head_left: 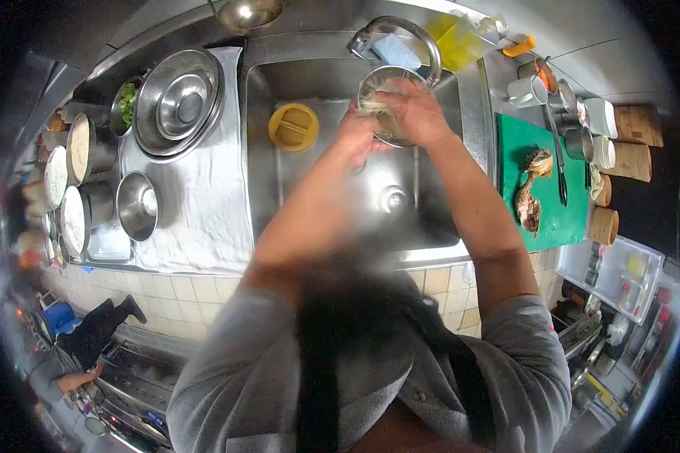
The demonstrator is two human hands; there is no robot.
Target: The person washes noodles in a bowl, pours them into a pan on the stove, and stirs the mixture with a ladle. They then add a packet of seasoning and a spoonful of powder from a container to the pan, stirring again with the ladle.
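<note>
1. At your far left, bowls of pale food and a bowl of green leaves (pixel 127 106) stand open, so splashes flung wide could reach them.
2. Next, stacked steel bowls (pixel 180 102) and a smaller steel bowl (pixel 137 205) rest on the cloth-covered counter (pixel 196 189); a bump from your left elbow could knock the smaller one.
3. In the sink (pixel 279 219), a yellow round piece (pixel 292 127) lies apart from your hands; anything dropped could strike it.
4. Your left hand (pixel 355 136) is closed on the near left side of a metal bowl (pixel 390 71), held up over the sink. Wet steel could slide if that grip eases.
5. Your right hand (pixel 417 112) reaches over the bowl's right side, fingers among the pale strands (pixel 372 100). You hide the fingertips, so I can't tell how tightly they close. Pressing hard on one side could tip the bowl, and loose strands could fall towards the drain (pixel 394 198).
6. The faucet (pixel 435 60) curves down just beside the bowl; lifting sharply could knock the rim on it.
7. At your right, browned pieces (pixel 529 208) lie on a green board (pixel 563 219) near a dark-handled tool (pixel 562 181). Splashing could wet them.
</note>
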